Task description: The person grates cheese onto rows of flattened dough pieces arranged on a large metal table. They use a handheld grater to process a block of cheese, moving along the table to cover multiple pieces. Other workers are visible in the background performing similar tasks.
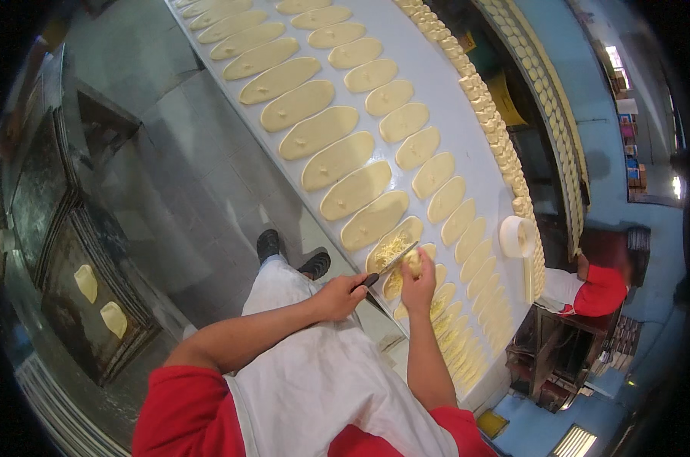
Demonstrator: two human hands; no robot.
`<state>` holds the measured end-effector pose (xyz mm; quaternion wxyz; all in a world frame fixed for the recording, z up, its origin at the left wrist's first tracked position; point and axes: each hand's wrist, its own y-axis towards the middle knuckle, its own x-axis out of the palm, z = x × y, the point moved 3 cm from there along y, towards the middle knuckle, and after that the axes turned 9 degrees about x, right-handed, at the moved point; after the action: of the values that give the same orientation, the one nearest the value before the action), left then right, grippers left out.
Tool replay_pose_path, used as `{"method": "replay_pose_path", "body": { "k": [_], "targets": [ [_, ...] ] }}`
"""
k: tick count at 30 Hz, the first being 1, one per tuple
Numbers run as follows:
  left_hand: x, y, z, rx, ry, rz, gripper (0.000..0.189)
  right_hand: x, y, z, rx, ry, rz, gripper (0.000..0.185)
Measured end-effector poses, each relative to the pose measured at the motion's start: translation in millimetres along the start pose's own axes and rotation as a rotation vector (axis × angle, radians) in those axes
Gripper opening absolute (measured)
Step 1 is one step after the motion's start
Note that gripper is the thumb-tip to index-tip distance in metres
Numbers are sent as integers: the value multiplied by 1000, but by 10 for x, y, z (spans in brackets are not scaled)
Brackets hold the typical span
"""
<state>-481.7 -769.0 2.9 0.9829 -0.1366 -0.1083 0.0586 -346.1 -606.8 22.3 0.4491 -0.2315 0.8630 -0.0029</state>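
Observation:
My left hand [340,297] grips the dark handle of a metal-bladed knife [398,259]. The blade points away to the right, over a flat oval of dough [415,225] strewn with yellow shreds [392,249] that look like grated cheese. Close beside the blade, my right hand [420,285] has its fingers around a pale yellow lump [413,261], partly hidden by the fingers. Whether the lump touches the blade I cannot tell. More shreds lie on the dough ovals [441,303] below and beyond my right hand; those farther up the table look plain.
Rows of dough ovals cover the white table [436,74]. Dough pieces [488,114] line its far edge near a white tub [516,236]. A person in red [602,290] is beyond it. On the left, dark trays [65,308] hold two dough pieces [114,320].

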Motion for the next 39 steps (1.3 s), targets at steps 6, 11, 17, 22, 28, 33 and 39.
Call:
{"method": "replay_pose_path", "body": {
  "k": [6,11,17,22,28,33,39],
  "targets": [
    [37,-54,28,34,0,4,38,-93,11,140,-78,13,138,49],
    [56,-44,62,11,1,22,38,-80,-19,161,-65,51,14,47],
    [76,-34,0,72,29,30,39,-169,101,137,-29,140,118,44],
    [87,-67,94,70,-24,18,40,-171,-35,270,198,346,142,49],
    [-131,-123,335,63,-31,31,42,-119,-254,151,438,999,12,45],
    [-430,-128,348,9,-90,105,41,-5,-254,-123,487,1022,-100,61],
    [-672,-104,317,-159,-187,79,46,391,-171,-432,23,441,-145,67]
  ]
}}
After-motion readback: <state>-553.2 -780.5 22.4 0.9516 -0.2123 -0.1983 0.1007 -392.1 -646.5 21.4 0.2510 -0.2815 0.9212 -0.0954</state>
